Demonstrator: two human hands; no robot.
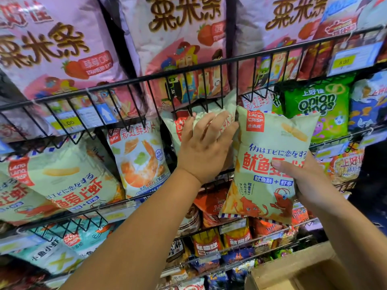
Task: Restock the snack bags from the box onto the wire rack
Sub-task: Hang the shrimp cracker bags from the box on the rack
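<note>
Place: I read this as a shop, in its snack aisle.
Shelving: a tiered black wire rack (188, 69) runs above and below the fingers (217, 122) of the left hand (206, 147).
Stock: rows of sealed bags. Big pink bags (69, 49) stand above the fingers, and an onion rings bag (316, 105) sits up and to their right.
Repeats: the snack bag (270, 143) gripped by the right hand (305, 183) matches racked bags (69, 181) far left of the fingers.
Price labels: I see yellow tags (345, 60) on the rails.
Carton: an open cardboard box (293, 266) lies well below the fingers.
</note>
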